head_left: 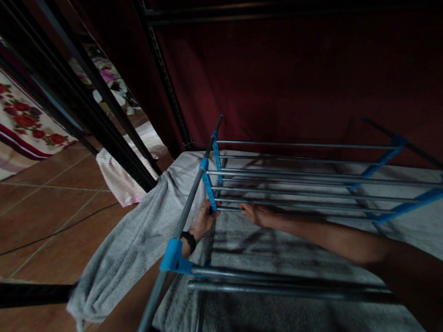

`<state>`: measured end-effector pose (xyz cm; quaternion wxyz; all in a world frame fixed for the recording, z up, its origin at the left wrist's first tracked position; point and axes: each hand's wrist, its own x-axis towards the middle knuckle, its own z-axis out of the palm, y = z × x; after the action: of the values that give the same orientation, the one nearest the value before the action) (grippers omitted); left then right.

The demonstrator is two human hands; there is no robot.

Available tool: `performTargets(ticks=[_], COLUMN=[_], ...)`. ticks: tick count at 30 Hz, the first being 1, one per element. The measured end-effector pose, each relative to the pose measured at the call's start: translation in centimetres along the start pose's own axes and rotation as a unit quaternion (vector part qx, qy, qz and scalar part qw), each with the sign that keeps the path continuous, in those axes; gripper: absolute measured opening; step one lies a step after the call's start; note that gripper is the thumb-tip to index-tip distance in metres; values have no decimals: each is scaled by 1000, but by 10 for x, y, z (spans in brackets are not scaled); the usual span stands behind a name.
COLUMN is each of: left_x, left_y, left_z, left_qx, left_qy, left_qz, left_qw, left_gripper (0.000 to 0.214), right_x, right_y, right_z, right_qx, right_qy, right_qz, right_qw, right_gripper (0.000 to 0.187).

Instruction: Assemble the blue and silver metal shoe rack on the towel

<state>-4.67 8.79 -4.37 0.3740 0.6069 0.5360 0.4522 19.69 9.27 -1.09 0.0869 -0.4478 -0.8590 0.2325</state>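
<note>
A drying rack of grey metal rods with blue plastic joints stands over a grey towel spread on the floor. My left hand, with a black band on its wrist, is closed on the blue joint and the rod end at the rack's left side. My right hand reaches under the rods and its fingers curl round one grey rod just right of the left hand. Part of the right hand's fingers is hidden by the rod.
Dark red cloth hangs behind the rack on a black metal frame. Brown floor tiles lie to the left, with a pink-and-white striped cloth and a floral fabric beyond black slanted bars.
</note>
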Motion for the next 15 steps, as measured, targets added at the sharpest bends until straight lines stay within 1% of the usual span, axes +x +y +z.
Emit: performTargets(ticks=[8,15], left_x=[-2,-1], left_y=[3,2], left_z=[1,0], left_qx=[5,12], left_qy=[1,-4], left_qz=[8,17], left_qw=[1000,1000], left_gripper=[16,15], right_x=[0,2], right_y=[-3,-7], right_z=[-3,-3], right_qx=[-26,-63], right_qy=[-4,-14], right_qz=[-24,-16], right_qw=[999,998], right_gripper=[24,27])
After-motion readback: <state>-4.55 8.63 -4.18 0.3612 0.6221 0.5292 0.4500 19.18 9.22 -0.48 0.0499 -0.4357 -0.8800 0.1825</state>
